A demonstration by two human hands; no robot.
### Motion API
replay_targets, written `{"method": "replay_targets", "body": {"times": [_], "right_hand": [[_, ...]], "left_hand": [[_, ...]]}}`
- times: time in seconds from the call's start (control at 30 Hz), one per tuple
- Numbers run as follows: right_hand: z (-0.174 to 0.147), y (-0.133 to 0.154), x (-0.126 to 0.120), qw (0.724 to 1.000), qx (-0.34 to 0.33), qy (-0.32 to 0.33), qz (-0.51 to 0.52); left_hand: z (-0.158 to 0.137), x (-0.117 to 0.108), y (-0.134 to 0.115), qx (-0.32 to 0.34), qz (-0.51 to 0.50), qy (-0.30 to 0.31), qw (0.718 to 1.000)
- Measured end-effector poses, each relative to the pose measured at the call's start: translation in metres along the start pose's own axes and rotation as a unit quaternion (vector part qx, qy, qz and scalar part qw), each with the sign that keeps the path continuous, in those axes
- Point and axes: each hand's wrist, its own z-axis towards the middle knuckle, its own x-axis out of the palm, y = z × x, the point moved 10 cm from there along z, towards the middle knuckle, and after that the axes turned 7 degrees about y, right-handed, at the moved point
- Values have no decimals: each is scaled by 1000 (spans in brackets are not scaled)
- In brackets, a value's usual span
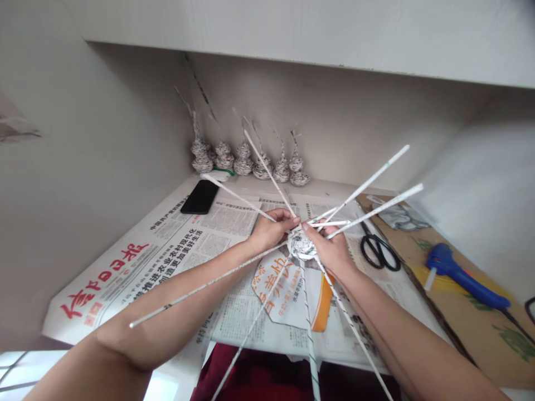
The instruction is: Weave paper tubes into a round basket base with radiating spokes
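Note:
Between my two hands is a small round weave of rolled paper strips (pixel 301 245), with several long rolled-paper rods fanning out from it on all sides. My left hand (pixel 276 227) grips its far left edge, thumb and fingers pinched near the base of the rods. On the right side, my right hand (pixel 330 239) pinches the weave and the short strip ends with thumb and fingers. Below the weave, a cut piece of printed card (pixel 284 298) with orange lettering lies on the newspaper (pixel 234 220).
Several woven gourd-shaped pieces (pixel 242 159) stand along the back wall. A black phone (pixel 200 196) lies at left. To the right are black-handled scissors (pixel 380 252) and a blue glue gun (pixel 463 278) on cardboard (pixel 480 334). A shelf edge (pixel 309 58) overhangs the table.

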Motion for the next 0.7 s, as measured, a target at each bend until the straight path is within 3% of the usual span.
{"method": "replay_targets", "body": {"times": [0.13,0.2,0.37,0.43,0.53,0.7], "right_hand": [[0,0,-1,1000,10,-9,2],[1,-2,-3,1000,11,-8,3],[5,-5,-6,999,6,-2,36],[5,-6,-5,999,13,6,47],[4,-5,0,999,16,20,46],[-1,4,8,999,10,51,3]], "left_hand": [[1,-1,4,-11,-32,3,999],[2,-1,4,-33,-25,37,998],[-8,13,-3,-107,38,258,959],[-5,1,-3,-117,84,240,960],[3,-18,1,-114,115,152,975],[2,-2,13,-109,87,166,976]]}}
